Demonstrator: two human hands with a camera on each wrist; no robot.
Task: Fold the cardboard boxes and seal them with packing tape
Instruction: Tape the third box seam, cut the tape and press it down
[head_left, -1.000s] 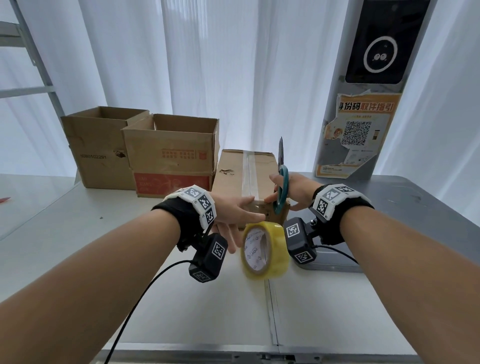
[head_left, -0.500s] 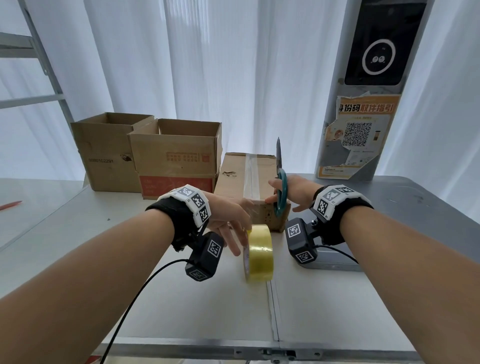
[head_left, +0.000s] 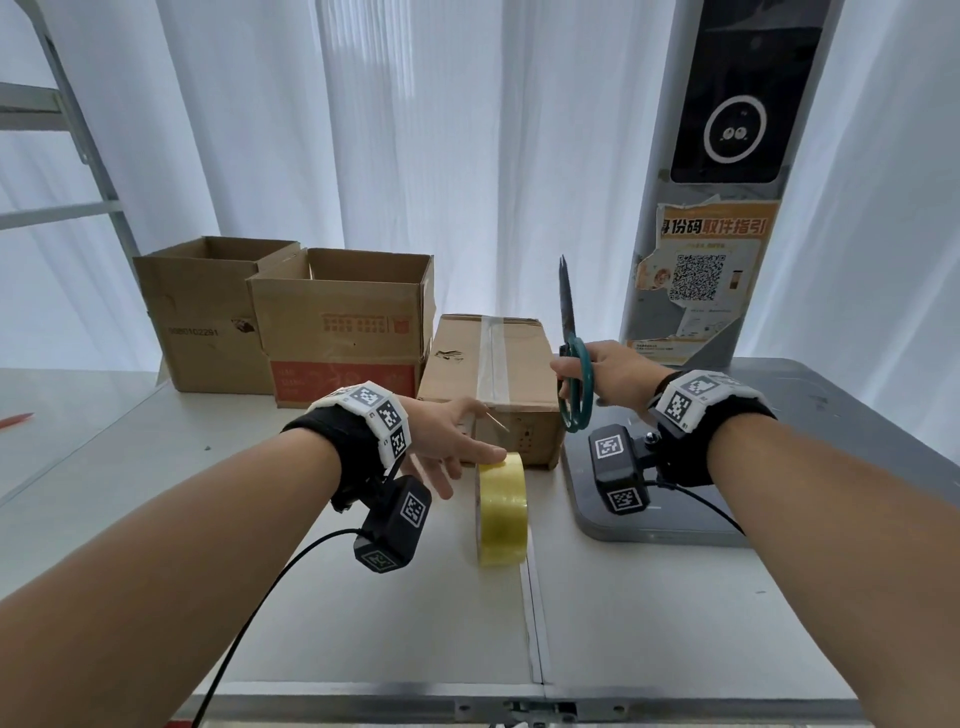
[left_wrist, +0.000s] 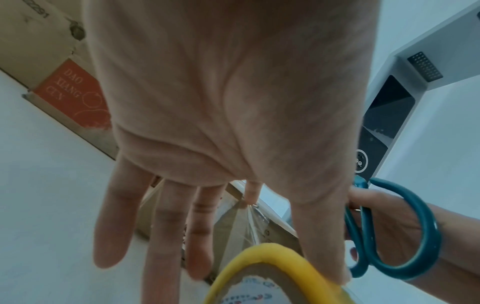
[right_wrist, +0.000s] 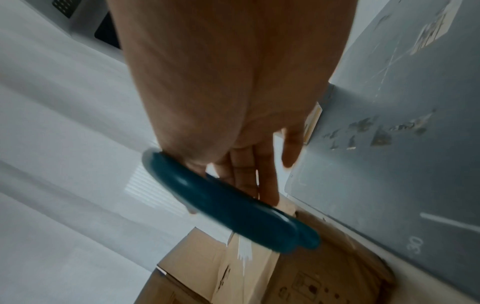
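Observation:
A yellow packing tape roll stands on edge on the white table, just in front of a closed cardboard box with clear tape along its top seam. My left hand is spread, fingers straight, with the thumb resting on top of the roll. In the left wrist view the index fingertip touches a clear tape strip running from the roll toward the box. My right hand grips teal scissors at the box's right corner, blades closed and pointing up. The scissors' handles hang above the box.
Two open-topped cardboard boxes stand at the back left. A grey kiosk post rises at the right on a base plate. A red pen lies far left. The table's front edge is close to me.
The tape roll has come down from mid-air and now stands on the table. My left hand followed it down with fingers spread. The scissors have stayed upright by the box.

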